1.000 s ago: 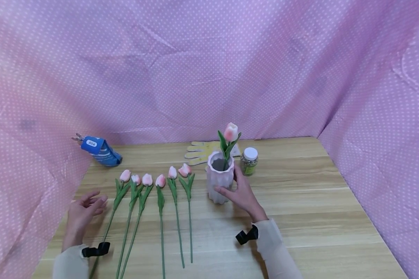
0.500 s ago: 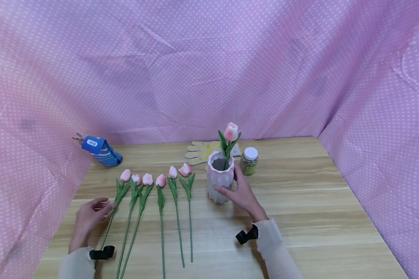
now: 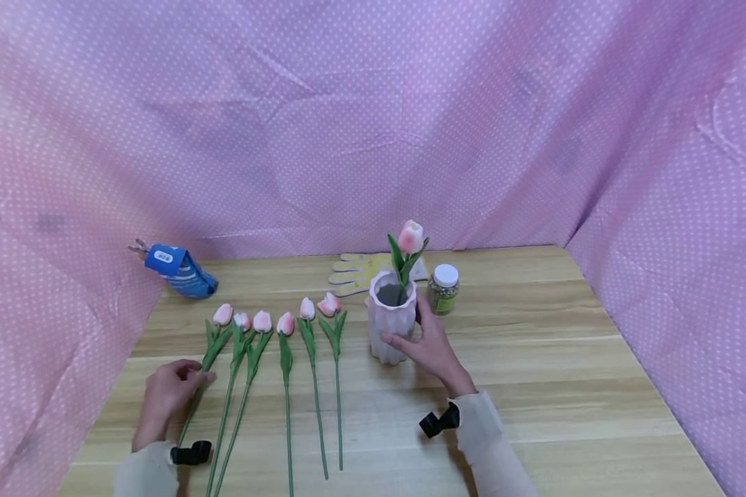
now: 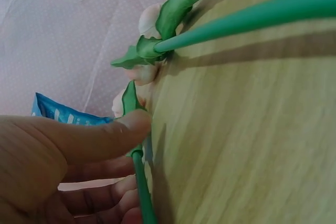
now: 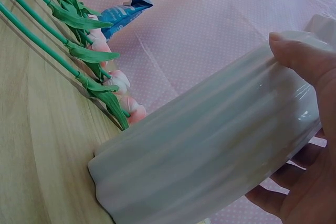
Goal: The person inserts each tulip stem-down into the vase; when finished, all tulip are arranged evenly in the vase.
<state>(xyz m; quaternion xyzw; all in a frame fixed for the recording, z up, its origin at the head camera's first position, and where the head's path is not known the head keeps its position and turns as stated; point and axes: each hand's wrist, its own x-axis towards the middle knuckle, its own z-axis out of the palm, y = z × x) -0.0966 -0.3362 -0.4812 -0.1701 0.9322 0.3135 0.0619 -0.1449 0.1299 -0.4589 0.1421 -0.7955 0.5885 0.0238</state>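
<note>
At the left of the head view, my left hand pinches the leftmost tulip just below its leaves, the flower lying on the table. In the left wrist view the thumb of this hand crosses the leaf, with the green stem running below it. My right hand grips the pale ribbed vase from its right side. The vase stands upright with one pink tulip in it. In the right wrist view, thumb and fingers lie around opposite sides of the vase.
Several more pink tulips lie in a row between the hands, stems toward me. A yellow glove lies behind the vase, and a white-lidded jar stands right of it. A blue packet sits at the back left, near the pink dotted cloth.
My left hand has moved right and slightly toward me, from beside the leftmost tulip onto its stem, and its fingers have closed there. The right hand and vase have stayed in place.
</note>
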